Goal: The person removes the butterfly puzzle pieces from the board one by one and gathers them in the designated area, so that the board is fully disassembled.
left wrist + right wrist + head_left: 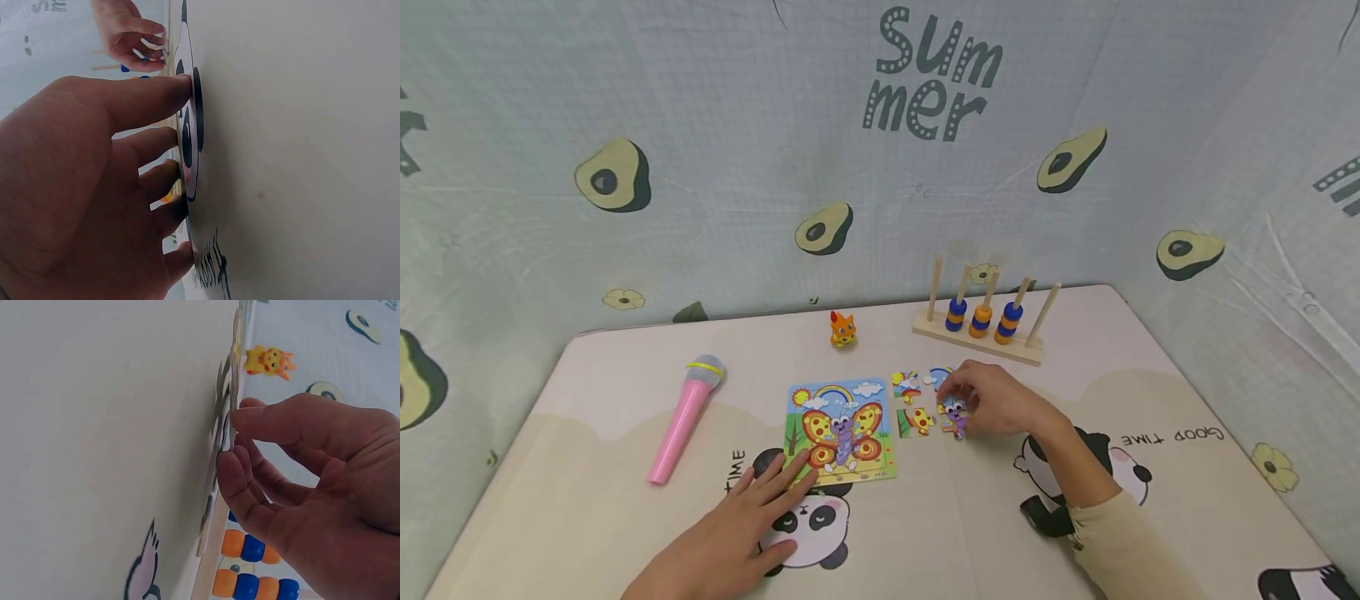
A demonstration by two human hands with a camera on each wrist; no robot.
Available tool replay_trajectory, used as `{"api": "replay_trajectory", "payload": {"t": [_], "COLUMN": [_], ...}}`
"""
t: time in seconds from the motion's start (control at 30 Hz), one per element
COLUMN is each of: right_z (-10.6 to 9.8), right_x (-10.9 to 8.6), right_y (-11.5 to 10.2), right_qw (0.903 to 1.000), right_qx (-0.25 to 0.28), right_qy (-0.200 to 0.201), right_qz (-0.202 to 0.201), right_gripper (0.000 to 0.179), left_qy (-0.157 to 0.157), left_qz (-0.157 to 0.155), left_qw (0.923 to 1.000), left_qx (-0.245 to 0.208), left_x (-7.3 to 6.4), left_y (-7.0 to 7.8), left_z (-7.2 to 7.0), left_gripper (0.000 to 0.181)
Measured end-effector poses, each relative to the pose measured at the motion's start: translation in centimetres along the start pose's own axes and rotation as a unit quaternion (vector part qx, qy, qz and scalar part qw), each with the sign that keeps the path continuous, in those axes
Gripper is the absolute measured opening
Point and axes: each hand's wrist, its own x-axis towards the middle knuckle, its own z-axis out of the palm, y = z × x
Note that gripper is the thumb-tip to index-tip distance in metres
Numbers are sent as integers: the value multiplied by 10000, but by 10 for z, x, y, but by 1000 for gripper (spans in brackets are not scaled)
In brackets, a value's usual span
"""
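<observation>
A square butterfly puzzle board (pixel 842 396) lies on the table in the head view. My left hand (pixel 745 521) rests spread on the cloth, fingertips over the board's lower left corner. To the right of the board are loose jigsaw puzzle pieces: a sun piece (pixel 906 385), a yellow wing piece (pixel 917 421), a rainbow piece (pixel 937 377) and a purple butterfly-body piece (pixel 955 415). My right hand (pixel 1000 400) pinches a thin puzzle piece (pixel 235 381) by its edge, thumb against fingers in the right wrist view. The fingers partly cover the rainbow and purple pieces.
A pink toy microphone (pixel 683 425) lies left of the board. Behind it stands a small orange toy figure (pixel 843 330). At the back right is a wooden peg stand (pixel 977 340) with blue and orange beads. Patterned cloth (pixel 730 208) hangs behind the table.
</observation>
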Motion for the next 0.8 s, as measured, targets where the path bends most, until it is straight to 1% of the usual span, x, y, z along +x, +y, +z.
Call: {"api": "replay_trajectory", "payload": {"t": [0.33,0.53,0.8], "right_z": [0,1,2], "right_x": [2,3,3], "right_y": [-1,0,2], "right_qw": [9998,9996,9994], "right_qx": [-164,-268,-341], "right_qy": [-135,-127,-87], "right_qz": [58,29,-12], "right_gripper": [44,42,44], "left_qy": [57,25,80], "left_qz": [60,40,58], "left_qw": [10000,10000,10000], "left_qx": [16,-44,9], "left_x": [0,0,-1], "left_y": [1,0,0], "left_z": [-1,-1,0], "left_gripper": [75,76,75]}}
